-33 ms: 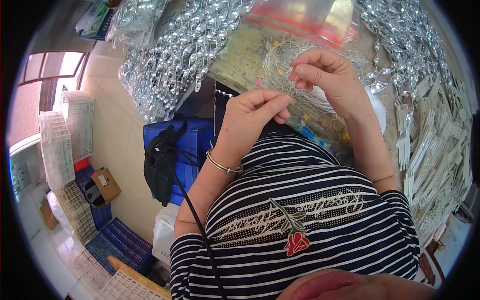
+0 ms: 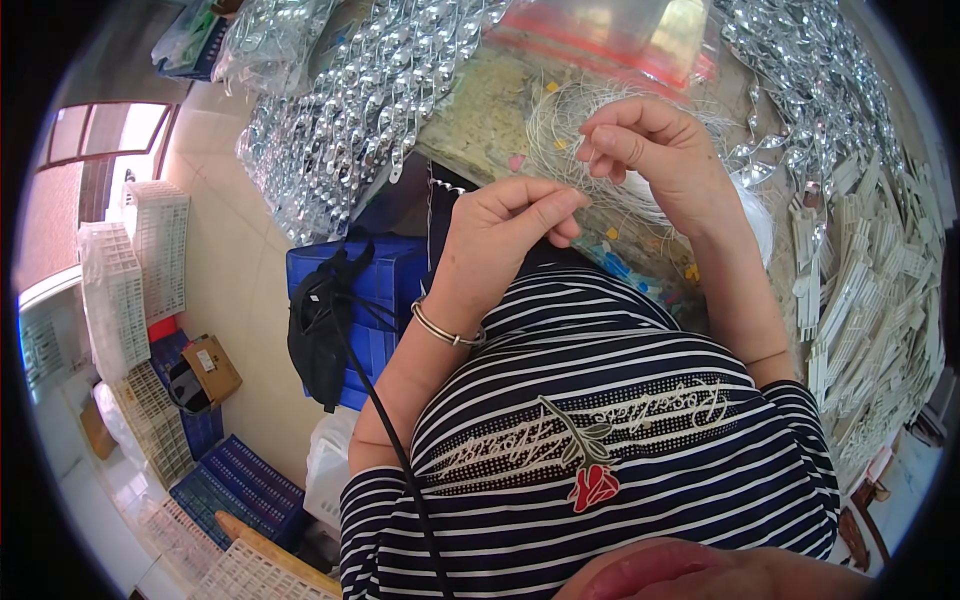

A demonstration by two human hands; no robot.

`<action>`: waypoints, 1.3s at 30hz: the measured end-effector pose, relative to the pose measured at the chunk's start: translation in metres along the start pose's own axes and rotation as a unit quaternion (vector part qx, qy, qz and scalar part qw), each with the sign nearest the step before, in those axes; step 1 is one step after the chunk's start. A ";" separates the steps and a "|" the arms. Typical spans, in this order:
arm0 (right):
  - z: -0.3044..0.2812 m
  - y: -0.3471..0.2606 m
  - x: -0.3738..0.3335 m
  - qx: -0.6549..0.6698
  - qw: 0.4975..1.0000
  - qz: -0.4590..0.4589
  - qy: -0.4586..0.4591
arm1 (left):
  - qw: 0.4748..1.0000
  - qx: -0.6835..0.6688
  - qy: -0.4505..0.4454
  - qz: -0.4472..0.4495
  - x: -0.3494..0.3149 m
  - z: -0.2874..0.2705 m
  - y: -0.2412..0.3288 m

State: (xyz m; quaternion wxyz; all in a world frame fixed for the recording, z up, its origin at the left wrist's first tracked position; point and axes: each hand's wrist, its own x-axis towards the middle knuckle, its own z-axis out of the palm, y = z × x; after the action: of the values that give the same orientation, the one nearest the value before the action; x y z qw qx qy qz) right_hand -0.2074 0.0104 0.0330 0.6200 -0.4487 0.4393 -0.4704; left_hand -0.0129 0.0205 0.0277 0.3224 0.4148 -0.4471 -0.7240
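My left hand is closed, thumb pressed to forefinger, above my lap at the table's near edge. Whatever lies in that pinch is too small to make out. Behind its knuckles a short twisted silver strip sticks out; I cannot tell if the hand holds it. Higher and to the right, my right hand also has thumb and fingertips together, apart from the left. Its contents, if any, cannot be made out. Beneath the right hand lies a loose tangle of thin white strings on the worn table.
Shiny silver spiral strips hang over the table's left side; more silver spirals lie far right. White strips are heaped at right. A red-edged clear plastic bag lies at the back. Blue crate with black bag stands left.
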 end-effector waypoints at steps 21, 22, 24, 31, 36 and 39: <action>0.011 -0.003 -0.006 -0.097 0.991 -0.065 -0.065 | 0.996 0.076 -0.021 -0.035 -0.002 -0.002 0.006; 0.011 -0.003 -0.006 -0.100 0.991 -0.056 -0.062 | 0.996 0.076 -0.021 -0.034 -0.002 -0.002 0.006; 0.012 -0.002 -0.006 -0.104 0.992 -0.047 -0.059 | 0.995 0.079 -0.029 -0.048 -0.002 -0.003 0.005; 0.010 0.000 -0.004 -0.102 0.992 -0.049 -0.051 | 0.994 0.085 -0.030 -0.058 -0.003 -0.003 0.005; 0.011 -0.001 -0.003 -0.131 0.987 -0.074 -0.055 | 0.995 0.070 -0.025 -0.061 -0.002 -0.005 0.006; 0.011 -0.001 -0.003 -0.134 0.986 -0.076 -0.063 | 0.995 0.077 -0.024 -0.063 -0.002 -0.004 0.005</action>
State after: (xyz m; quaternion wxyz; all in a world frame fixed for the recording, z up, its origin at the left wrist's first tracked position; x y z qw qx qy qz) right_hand -0.1979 0.0150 0.0364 0.5427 -0.5887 0.4233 -0.4239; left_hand -0.0073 0.0187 0.0321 0.2324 0.4480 -0.4826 -0.7159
